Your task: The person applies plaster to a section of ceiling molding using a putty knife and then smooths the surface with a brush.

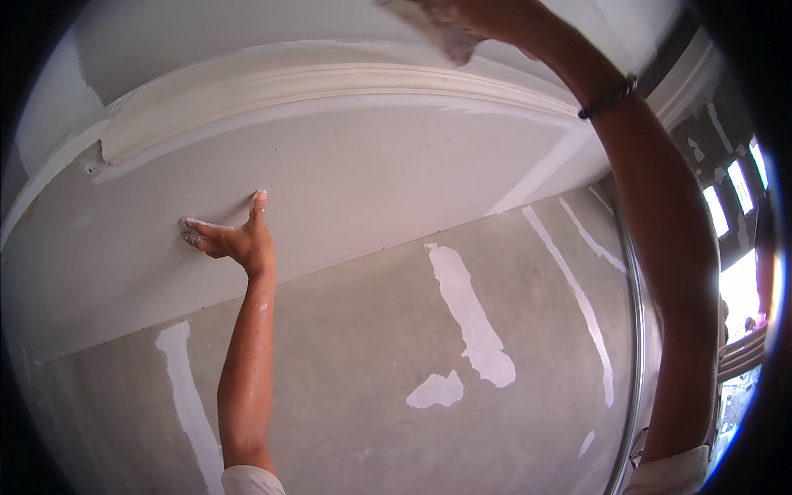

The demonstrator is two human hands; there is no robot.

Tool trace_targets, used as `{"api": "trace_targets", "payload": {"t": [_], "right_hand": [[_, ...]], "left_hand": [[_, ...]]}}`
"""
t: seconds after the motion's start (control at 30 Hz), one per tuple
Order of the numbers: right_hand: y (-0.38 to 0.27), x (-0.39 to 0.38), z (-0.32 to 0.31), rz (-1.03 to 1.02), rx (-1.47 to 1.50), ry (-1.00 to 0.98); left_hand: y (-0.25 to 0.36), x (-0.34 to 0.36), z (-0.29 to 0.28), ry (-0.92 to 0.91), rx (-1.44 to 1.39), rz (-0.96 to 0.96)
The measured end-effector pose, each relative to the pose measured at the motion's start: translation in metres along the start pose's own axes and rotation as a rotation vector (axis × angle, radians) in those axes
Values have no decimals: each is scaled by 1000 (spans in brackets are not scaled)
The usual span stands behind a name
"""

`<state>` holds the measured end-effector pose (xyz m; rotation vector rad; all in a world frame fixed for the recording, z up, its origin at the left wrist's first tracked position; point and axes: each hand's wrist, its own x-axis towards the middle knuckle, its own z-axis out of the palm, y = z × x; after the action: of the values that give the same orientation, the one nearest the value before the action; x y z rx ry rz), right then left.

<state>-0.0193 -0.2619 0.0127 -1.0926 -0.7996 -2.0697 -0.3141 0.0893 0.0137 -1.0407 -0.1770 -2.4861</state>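
My left hand [231,235] is open against the pale ceiling board [371,165], thumb and fingers spread apart with white dust or plaster on their tips. My right hand [487,21] is raised high at the top, blurred and partly cut off by the frame edge. It appears closed on a flat pale thing [437,25] that I cannot make out. A dark bracelet circles that wrist. Below the right hand runs a white moulded cornice [330,78], with a ragged left end near a small hole in the board.
A grey wall [355,330] with white filler patches [470,313] fills the lower view. A metal rail or pipe [631,330] runs up the right side. Beyond my right arm are bright openings [738,186] in a dark patched wall and a larger window [738,297].
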Motion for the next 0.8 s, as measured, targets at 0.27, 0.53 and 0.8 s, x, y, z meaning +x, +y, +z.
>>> {"api": "trace_targets", "payload": {"t": [0.27, 0.53, 0.8], "right_hand": [[-35, -86, 84, 242, 165, 352], [-13, -117, 70, 275, 157, 251], [100, -13, 89, -286, -663, -493]], "left_hand": [[8, -3, 4, 11, -30, -32], [-3, -1, -1, -3, 34, -28], [18, -4, 2, -21, -48, -52]]}}
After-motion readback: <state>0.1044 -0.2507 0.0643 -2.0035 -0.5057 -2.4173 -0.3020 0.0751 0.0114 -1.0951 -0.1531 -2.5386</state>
